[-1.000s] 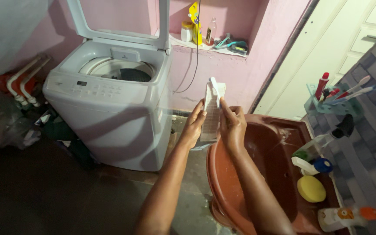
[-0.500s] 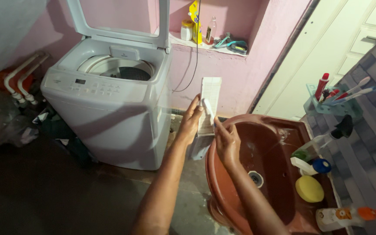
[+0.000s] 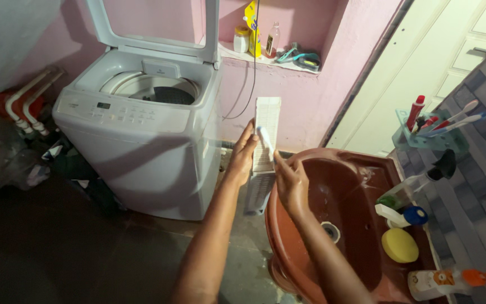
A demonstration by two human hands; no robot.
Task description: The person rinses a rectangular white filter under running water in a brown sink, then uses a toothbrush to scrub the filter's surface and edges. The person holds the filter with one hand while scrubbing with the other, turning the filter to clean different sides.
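Top-loading washing machine (image 3: pixel 136 129) stands lid-up, well left of the grip. Left hand (image 3: pixel 243 157) clasps the white slatted lint filter (image 3: pixel 265 141) upright at the brown basin (image 3: pixel 344 225) rim, so debris falls in; right hand (image 3: pixel 291 183) pinches a small white brush (image 3: pixel 265 138) against its slats.

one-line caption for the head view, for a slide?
Left hand holds a white filter beside the sink; right hand brushes it.

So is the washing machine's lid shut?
No, the lid of the washing machine stands tilted up and open, and you can see down into the drum.
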